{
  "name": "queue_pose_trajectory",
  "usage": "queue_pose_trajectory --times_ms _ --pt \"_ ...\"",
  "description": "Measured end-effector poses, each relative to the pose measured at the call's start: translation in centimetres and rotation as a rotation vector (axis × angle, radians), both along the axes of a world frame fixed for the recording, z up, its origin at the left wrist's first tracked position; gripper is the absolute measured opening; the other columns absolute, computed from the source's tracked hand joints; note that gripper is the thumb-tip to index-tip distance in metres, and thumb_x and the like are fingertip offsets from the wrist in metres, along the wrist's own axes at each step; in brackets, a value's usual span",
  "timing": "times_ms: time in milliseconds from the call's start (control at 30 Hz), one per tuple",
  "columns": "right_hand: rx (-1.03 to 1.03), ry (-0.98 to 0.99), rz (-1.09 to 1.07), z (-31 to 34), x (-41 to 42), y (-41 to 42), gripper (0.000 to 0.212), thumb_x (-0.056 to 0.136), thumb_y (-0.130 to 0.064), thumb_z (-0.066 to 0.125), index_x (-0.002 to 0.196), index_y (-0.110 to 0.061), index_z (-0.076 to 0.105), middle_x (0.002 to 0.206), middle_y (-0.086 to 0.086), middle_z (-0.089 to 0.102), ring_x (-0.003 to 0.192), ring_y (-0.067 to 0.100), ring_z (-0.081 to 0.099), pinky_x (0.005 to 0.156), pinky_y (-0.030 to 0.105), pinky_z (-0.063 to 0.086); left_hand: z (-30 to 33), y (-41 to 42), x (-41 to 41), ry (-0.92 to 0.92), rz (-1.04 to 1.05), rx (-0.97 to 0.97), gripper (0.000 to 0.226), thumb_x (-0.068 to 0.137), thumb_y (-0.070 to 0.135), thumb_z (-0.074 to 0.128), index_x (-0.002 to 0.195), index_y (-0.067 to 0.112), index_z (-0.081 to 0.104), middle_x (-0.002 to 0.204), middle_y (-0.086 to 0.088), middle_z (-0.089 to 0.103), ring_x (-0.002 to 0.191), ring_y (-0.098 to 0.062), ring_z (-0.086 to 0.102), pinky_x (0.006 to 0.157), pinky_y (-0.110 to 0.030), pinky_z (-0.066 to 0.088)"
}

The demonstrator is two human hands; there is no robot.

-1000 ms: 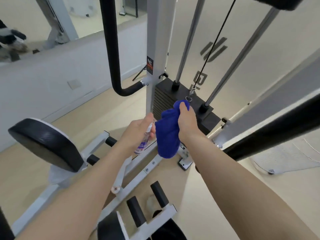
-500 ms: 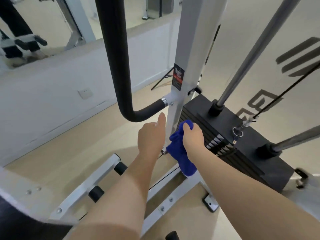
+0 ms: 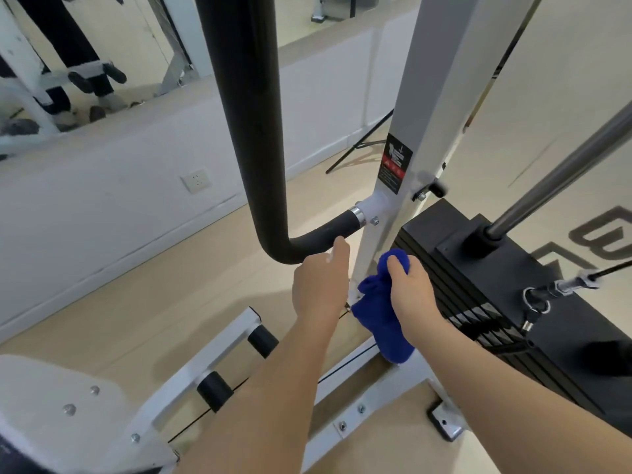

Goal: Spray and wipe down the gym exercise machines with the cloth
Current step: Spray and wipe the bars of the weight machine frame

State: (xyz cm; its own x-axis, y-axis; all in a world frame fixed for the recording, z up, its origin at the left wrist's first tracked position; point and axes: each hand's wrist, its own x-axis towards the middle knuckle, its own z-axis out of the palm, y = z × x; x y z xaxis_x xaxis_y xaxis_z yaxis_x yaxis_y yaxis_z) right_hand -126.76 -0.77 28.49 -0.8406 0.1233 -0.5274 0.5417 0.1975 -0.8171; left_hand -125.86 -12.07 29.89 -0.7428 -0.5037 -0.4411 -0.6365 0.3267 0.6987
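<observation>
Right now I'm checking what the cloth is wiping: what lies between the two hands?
In the head view, the machine's white upright post stands between the left hand and the right hand, which holds the blue cloth.

Pale wood-look floor [image 3: 143, 295] all over, pretty bright even light. Low white wall [image 3: 102, 200] along the left with a white power socket [image 3: 196, 179] on it, and a big mirror [image 3: 85, 56] above that. Frosted glass panel [image 3: 564, 114] on the right with grey lettering [image 3: 602, 234]. A black tripod stand [image 3: 362, 147] sits by the wall.
</observation>
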Motion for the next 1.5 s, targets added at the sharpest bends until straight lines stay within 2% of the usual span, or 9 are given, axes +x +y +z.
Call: queue_pose_trajectory --times_ms 167,300,433,700,900,1067,1267,1433,1500 --pt "-0.086 0.121 0.104 1.8 -0.5 -2.3 0.02 0.096 -0.011 0.042 0.112 -0.022 0.037 0.083 -0.001 0.055 0.073 0.014 0.055 0.06 0.027 0.042 0.7 -5.1 3.8 0.097 0.187 -0.13 0.05 0.096 0.043 0.034 0.078 0.004 0.06 0.083 -0.016 0.066 0.073 -0.027 0.06 0.077 -0.04 0.05" --pt "0.419 0.483 0.269 1.1 -4.0 -4.1 0.026 0.097 -0.016 0.042 0.123 -0.014 0.047 0.11 0.005 0.052 0.094 0.02 0.054 0.08 0.033 0.047 3.1 -6.9 3.8 0.281 0.107 -0.132 0.039 0.088 0.051 0.05 0.093 0.012 0.056 0.078 -0.002 0.059 0.074 -0.024 0.06 0.065 -0.033 0.05" --pt "0.645 0.54 0.476 -0.2 -3.7 -7.6 0.029 0.095 -0.015 0.046 0.121 -0.017 0.057 0.119 0.006 0.047 0.098 0.025 0.052 0.077 0.029 0.041 4.2 -7.8 2.7 0.43 -0.033 -0.172 0.041 0.083 0.027 0.068 0.118 0.021 0.048 0.095 0.009 0.055 0.079 -0.006 0.057 0.06 -0.004 0.042" --pt "1.11 0.711 0.832 -1.0 -5.6 -4.2 0.049 0.087 -0.006 0.051 0.132 -0.023 0.042 0.131 0.006 0.038 0.104 0.026 0.042 0.064 0.031 0.038 4.1 -9.1 2.4 0.422 -0.184 -0.054 0.039 0.085 0.023 0.067 0.121 0.02 0.05 0.091 0.007 0.06 0.078 -0.008 0.06 0.061 -0.006 0.046" --pt "0.889 0.602 0.881 -1.0 -2.7 -7.3 0.039 0.094 -0.017 0.046 0.132 -0.023 0.039 0.121 0.007 0.043 0.085 0.023 0.056 0.074 0.035 0.052 3.8 -9.4 2.3 0.417 -0.22 -0.023 0.043 0.087 0.024 0.065 0.125 0.02 0.047 0.088 0.015 0.058 0.078 -0.003 0.06 0.067 -0.011 0.049" --pt "1.173 0.508 0.685 0.3 -7.8 -2.5 0.033 0.096 -0.014 0.038 0.128 -0.022 0.042 0.112 0.011 0.044 0.074 0.026 0.05 0.062 0.033 0.04 3.6 -9.2 2.5 0.431 -0.184 0.004 0.044 0.086 0.026 0.066 0.127 0.021 0.049 0.096 0.009 0.06 0.077 -0.009 0.06 0.057 -0.007 0.046" --pt "0.858 0.54 0.961 -0.2 -2.9 -8.0 0.037 0.097 -0.018 0.037 0.133 -0.025 0.038 0.108 0.005 0.046 0.082 0.022 0.055 0.072 0.034 0.049 3.3 -9.3 2.4 0.431 -0.197 -0.015 0.041 0.087 0.024 0.064 0.125 0.019 0.049 0.084 0.021 0.055 0.075 0.0 0.058 0.061 -0.002 0.044" --pt "1.132 0.405 0.702 0.9 -8.3 -3.4 0.038 0.097 -0.014 0.032 0.127 -0.032 0.045 0.103 0.011 0.048 0.073 0.03 0.053 0.063 0.035 0.043 3.3 -9.4 2.4 0.456 -0.2 0.001 0.046 0.085 0.024 0.067 0.127 0.021 0.048 0.088 0.021 0.056 0.075 0.0 0.06 0.058 -0.004 0.045" --pt "1.014 0.394 0.724 0.5 -6.7 -5.4 0.04 0.096 -0.013 0.033 0.13 -0.03 0.045 0.1 0.01 0.052 0.075 0.028 0.055 0.064 0.034 0.045 3.1 -9.5 2.4 0.459 -0.193 0.011 0.045 0.084 0.023 0.068 0.126 0.023 0.05 0.087 0.023 0.057 0.073 0.001 0.06 0.058 -0.006 0.045"
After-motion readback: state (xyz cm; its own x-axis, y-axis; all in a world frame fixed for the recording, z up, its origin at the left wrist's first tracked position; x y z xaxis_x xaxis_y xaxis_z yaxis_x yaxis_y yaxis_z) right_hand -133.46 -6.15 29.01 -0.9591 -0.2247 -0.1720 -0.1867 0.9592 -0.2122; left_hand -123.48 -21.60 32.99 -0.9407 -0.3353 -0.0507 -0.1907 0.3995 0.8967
